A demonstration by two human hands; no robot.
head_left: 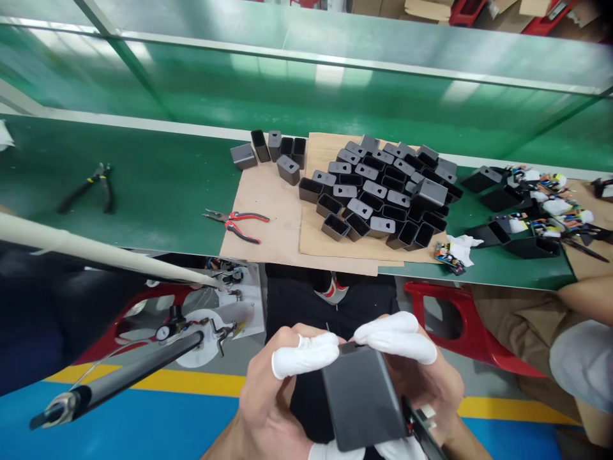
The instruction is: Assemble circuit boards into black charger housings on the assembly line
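Note:
Low in the head view, a dark grey box-shaped plastic housing (pixel 361 396) is held between both hands over the lap. My left hand (pixel 282 396) grips its left side, with white finger cots on the thumb and fingers. My right hand (pixel 431 377), also wearing white finger cots, holds the top edge and right side. At the housing's lower right, by the right palm, a dark piece with small white parts (pixel 426 418) sticks out; I cannot make out whether it is joined to the housing. The fingertips beneath are partly hidden.
Many similar housings (pixel 382 225) stand on cardboard on the green bench. Red-handled pliers (pixel 234 220) and black cutters (pixel 98 185) lie to the left. Wired circuit boards (pixel 550 204) sit at right. A person's arm (pixel 587 294) is at right; a metal pole (pixel 138 377) juts in at left.

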